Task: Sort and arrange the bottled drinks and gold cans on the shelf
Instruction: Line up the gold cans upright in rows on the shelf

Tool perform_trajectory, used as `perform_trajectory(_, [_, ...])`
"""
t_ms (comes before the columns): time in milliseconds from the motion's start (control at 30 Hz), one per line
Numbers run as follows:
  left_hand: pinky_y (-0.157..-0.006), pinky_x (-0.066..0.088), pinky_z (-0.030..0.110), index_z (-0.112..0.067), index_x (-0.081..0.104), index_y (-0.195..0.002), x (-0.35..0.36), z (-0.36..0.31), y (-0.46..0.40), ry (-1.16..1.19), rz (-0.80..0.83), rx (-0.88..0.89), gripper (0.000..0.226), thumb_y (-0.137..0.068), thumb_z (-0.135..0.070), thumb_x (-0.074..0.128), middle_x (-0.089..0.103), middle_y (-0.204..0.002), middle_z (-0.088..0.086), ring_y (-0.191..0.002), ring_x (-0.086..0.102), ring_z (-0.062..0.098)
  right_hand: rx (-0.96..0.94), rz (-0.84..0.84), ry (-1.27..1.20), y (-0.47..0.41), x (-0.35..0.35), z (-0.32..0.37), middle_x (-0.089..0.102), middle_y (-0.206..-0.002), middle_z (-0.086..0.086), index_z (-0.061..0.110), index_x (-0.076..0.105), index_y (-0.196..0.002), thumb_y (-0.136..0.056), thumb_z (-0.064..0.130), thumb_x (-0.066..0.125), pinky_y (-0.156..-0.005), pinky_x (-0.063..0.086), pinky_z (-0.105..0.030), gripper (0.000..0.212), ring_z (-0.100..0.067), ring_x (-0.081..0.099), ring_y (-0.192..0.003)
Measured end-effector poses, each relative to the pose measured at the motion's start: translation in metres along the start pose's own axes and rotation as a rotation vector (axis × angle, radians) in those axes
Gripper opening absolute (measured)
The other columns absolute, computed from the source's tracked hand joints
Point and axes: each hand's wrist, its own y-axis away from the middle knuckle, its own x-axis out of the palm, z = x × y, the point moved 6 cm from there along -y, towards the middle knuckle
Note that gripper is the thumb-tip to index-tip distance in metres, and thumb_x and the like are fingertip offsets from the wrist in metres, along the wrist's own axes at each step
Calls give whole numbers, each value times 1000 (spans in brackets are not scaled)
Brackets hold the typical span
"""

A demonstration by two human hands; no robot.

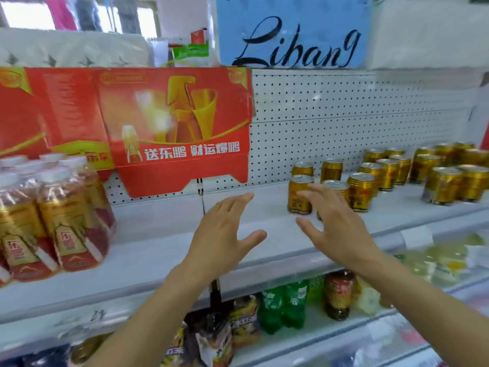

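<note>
Head view: 2 bare hands are held out over the white shelf (pixel 158 250), both with fingers spread and nothing gripped. The left hand (pixel 222 231) is stretched flat above the bare middle of the shelf, thumb pointing right. The right hand (pixel 336 229) is raised in front of a group of loose gold cans (pixel 300 194), its fingers partly covering 1 can; whether they touch it cannot be told. More gold cans, shrink-wrapped in packs (pixel 455 184), are seen farther right on the same shelf, near the perforated back panel (pixel 344 115). At the left end of the shelf a plastic-wrapped pack of bottled drinks (pixel 53 213) with white caps and gold-red labels is seen, slightly blurred. Behind it a red carton (pixel 172 123) printed with white Chinese characters is propped against the back panel. On the shelf below, green bottles (pixel 285 305) and other drinks are stored.
</note>
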Motion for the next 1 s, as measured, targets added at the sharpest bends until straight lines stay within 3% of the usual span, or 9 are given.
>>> perform_trajectory(200, [-109,31,29,-32,30,-150,38,-9,-83,296,169,-108,74,-87,-47,65,37,-151,-9,-136,37,9,208,85,-89,-39,-27,-79,41,-145,-8,19,45,-141,-93,25,61,-109,30,-37,51,-24,36,-134])
perform_trajectory(367, [-109,39,43,-32,30,-150,83,-7,-157,451,246,-182,80,-83,-43,73,37,-152,-7,-134,40,15,232,362,-31,-65,-17,-115,33,-154,0,32,32,-148,-92,32,63,-108,32,-34,65,-20,33,-139])
perform_trajectory(467, [-108,39,41,-34,29,-149,107,-6,-188,468,358,-151,88,-77,-36,80,35,-153,-6,-134,40,16,228,535,-70,-72,-2,-131,37,-150,8,40,29,-148,-87,27,69,-102,39,-29,74,-11,42,-127])
perform_trajectory(600, [-101,47,34,-30,43,-144,128,-1,-210,521,514,-110,83,-73,-24,85,52,-139,-5,-118,55,12,222,621,-198,-80,13,-144,49,-134,19,49,34,-142,-82,26,75,-96,47,-26,77,-4,52,-116])
perform_trajectory(700, [-94,52,31,-26,57,-131,129,6,-217,553,483,-86,70,-68,-24,88,64,-123,-8,-107,63,7,177,584,-271,-89,19,-146,51,-117,34,49,44,-134,-76,31,81,-79,46,-13,71,10,54,-105])
perform_trajectory(800, [-90,54,33,-30,64,-118,119,23,-214,493,425,-118,60,-64,-31,90,69,-110,-11,-99,66,6,99,530,-272,-102,29,-141,47,-116,37,48,46,-131,-72,39,82,-72,42,-8,69,18,48,-102])
perform_trajectory(867, [-90,55,35,-29,64,-119,106,41,-208,435,373,-172,63,-61,-35,91,70,-108,-11,-99,66,8,63,495,-305,-113,37,-135,48,-119,35,47,47,-129,-72,41,82,-75,40,-6,66,17,48,-104])
perform_trajectory(1000, [-84,55,30,-28,65,-120,75,76,-186,392,245,-314,66,-60,-34,91,70,-105,-11,-96,66,8,-4,464,-405,-138,59,-119,54,-128,22,41,48,-133,-72,44,81,-89,46,-17,69,1,54,-115])
